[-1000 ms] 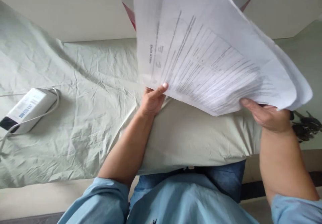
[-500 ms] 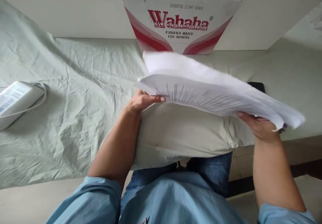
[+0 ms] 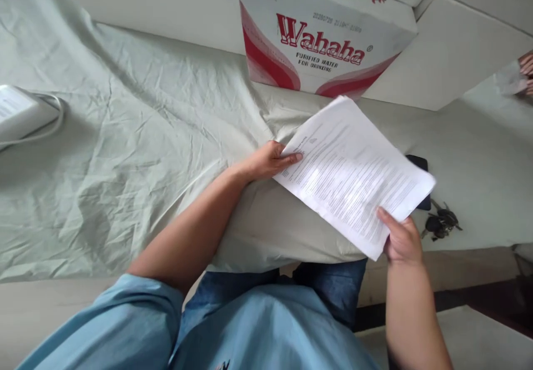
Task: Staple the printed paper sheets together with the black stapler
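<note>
A stack of printed paper sheets (image 3: 345,176) is held between both hands above the cloth-covered table, its text side facing up. My left hand (image 3: 270,161) grips the left edge, thumb on top and fingers hidden underneath. At the lower right corner, my right hand (image 3: 403,237) pinches the stack with its thumb over the print and the other fingers below. The sheets lie at a slant, fairly flat and with their edges nearly even. How many there are I cannot tell.
A Wahaha water carton (image 3: 325,37) stands at the back against a white panel. Right of the papers are a dark phone (image 3: 420,165), partly covered, and a bunch of keys (image 3: 441,221). A white corded box (image 3: 25,116) lies at left. Another person's hand (image 3: 527,73) shows at far right.
The stack was bent and blurred, seen nearly edge-on; now it is flatter, with the printed face toward me. My right hand has come inward and lower. The view has shifted, and the keys now show.
</note>
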Tool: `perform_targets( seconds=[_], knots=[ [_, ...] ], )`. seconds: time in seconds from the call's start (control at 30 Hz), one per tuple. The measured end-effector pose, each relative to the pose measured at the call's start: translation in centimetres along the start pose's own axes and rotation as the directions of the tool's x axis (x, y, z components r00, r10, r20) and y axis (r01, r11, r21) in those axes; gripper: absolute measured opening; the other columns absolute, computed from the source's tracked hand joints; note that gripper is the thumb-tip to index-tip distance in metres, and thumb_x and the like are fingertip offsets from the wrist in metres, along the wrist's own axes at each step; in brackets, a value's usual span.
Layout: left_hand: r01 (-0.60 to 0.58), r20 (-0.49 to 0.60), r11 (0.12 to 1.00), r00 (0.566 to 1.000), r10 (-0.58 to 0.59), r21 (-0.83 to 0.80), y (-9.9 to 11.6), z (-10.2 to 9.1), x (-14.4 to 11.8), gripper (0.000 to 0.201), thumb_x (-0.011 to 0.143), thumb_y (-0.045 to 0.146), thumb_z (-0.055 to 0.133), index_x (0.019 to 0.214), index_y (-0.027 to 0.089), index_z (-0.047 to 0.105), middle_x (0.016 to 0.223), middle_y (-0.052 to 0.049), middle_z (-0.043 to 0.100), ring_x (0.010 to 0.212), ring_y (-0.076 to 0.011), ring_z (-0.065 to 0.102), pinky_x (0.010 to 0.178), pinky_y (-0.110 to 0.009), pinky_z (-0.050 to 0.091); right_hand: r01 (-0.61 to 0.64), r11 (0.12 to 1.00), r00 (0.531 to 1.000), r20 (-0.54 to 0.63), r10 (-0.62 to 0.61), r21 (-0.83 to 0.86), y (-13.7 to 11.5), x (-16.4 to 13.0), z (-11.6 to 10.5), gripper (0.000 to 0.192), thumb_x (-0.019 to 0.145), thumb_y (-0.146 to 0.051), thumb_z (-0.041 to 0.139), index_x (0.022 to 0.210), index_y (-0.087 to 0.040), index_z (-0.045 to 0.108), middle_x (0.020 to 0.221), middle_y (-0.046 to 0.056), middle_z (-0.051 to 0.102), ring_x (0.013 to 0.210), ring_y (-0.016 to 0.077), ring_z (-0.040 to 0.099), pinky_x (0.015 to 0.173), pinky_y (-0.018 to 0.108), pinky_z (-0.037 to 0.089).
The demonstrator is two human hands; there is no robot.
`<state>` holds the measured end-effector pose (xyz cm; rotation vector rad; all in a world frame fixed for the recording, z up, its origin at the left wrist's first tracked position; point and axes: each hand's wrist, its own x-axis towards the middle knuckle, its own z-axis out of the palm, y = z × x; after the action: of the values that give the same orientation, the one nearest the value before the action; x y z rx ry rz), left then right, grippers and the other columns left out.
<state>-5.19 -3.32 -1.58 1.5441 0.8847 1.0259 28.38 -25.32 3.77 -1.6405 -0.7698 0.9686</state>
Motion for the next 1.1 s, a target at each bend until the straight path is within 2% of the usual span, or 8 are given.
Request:
perform_targets(
  seconds=[0.07,0.13,0.33,0.53,0.67,0.8,0.97,1.1],
  knots=[
    [0.061,0.235,0.997,0.969,-0.071,0.051,0.9,0.2,0.4,0.066,0.085,0.064,0.098,0.057,0.024,0.053,0.055,0.003,0.043,0.048,-0.0117,0.039,0.046,-0.031,0.03,-0.112,0.994,0.992,0.06,0.111,0.012,1.2,-2.3,-1.0,0.046,0.089,-0.047,0.093,0.134,-0.037,0.089,0.129,0.007,0.091,0.131,0.0424,0.086,0.118,0.065,0.07],
    [0.047,0.353,0.993,0.932,-0.082,0.106,1.8,0.4,0.5,0.064,0.091,0.067,0.089,0.061,0.024,0.052,0.058,0.002,0.046,0.051,-0.0118,0.039,0.047,-0.03,0.029,-0.175,0.985,0.981,0.079,0.175,-0.002,2.2,-4.6,-1.6,0.053,0.089,-0.049,0.094,0.141,-0.038,0.087,0.138,0.006,0.089,0.136,0.0412,0.084,0.124,0.065,0.066],
    [-0.091,0.372,0.966,0.928,-0.007,0.244,3.3,1.2,0.2,0.054,0.108,0.058,0.061,0.071,0.024,0.042,0.066,0.002,0.047,0.063,-0.0128,0.042,0.06,-0.029,0.034,-0.134,0.986,0.984,-0.134,0.121,-0.096,3.3,-10.3,-0.4,0.092,0.082,-0.051,0.103,0.165,-0.025,0.071,0.168,0.011,0.072,0.169,0.037,0.057,0.15,0.061,0.029],
    [-0.092,0.435,0.976,0.9,-0.003,0.198,3.3,1.3,0.0,0.051,0.107,0.06,0.059,0.074,0.023,0.054,0.066,0.004,0.049,0.062,-0.0118,0.043,0.061,-0.028,0.036,-0.479,0.85,0.845,-0.145,0.514,0.222,3.5,-12.6,1.0,0.089,0.068,-0.054,0.11,0.148,-0.027,0.083,0.138,0.013,0.089,0.135,0.0413,0.082,0.119,0.061,0.067],
    [-0.034,0.336,0.967,0.94,-0.055,0.254,3.4,1.7,-0.1,0.03,0.101,0.047,0.066,0.093,0.02,0.076,0.071,0.002,0.067,0.066,-0.0132,0.058,0.066,-0.027,0.042,-0.502,0.832,0.83,-0.14,0.54,0.235,4.3,-13.8,1.2,0.08,0.065,-0.049,0.11,0.14,-0.03,0.088,0.137,0.011,0.089,0.131,0.0385,0.084,0.106,0.049,0.075],
    [0.03,0.175,0.944,0.98,-0.091,0.328,3.1,2.5,0.0,0.02,0.094,0.032,0.068,0.104,0.02,0.08,0.073,0.001,0.075,0.069,-0.0153,0.065,0.073,-0.029,0.048,-0.487,0.836,0.826,-0.179,0.535,0.252,4.6,-15.0,1.2,0.081,0.07,-0.051,0.107,0.145,-0.031,0.086,0.144,0.011,0.086,0.129,0.0375,0.086,0.107,0.047,0.075],
    [0.115,0.033,0.876,0.989,-0.147,0.469,3.3,3.3,0.5,0.028,0.092,0.015,0.057,0.105,0.019,0.082,0.087,-0.004,0.084,0.079,-0.0201,0.074,0.087,-0.035,0.058,-0.43,0.863,0.843,-0.225,0.489,0.265,4.0,-15.1,1.0,0.089,0.072,-0.05,0.106,0.156,-0.034,0.079,0.154,0.009,0.082,0.131,0.0352,0.085,0.113,0.046,0.072],
    [0.097,-0.024,0.815,0.995,-0.101,0.571,3.8,3.7,1.6,0.037,0.098,0.014,0.055,0.114,0.019,0.088,0.115,-0.011,0.088,0.103,-0.0264,0.081,0.104,-0.043,0.064,-0.401,0.883,0.849,-0.264,0.458,0.244,4.2,-14.8,0.9,0.094,0.075,-0.051,0.104,0.162,-0.033,0.074,0.156,0.011,0.081,0.13,0.0352,0.086,0.113,0.046,0.072]
  ],
)
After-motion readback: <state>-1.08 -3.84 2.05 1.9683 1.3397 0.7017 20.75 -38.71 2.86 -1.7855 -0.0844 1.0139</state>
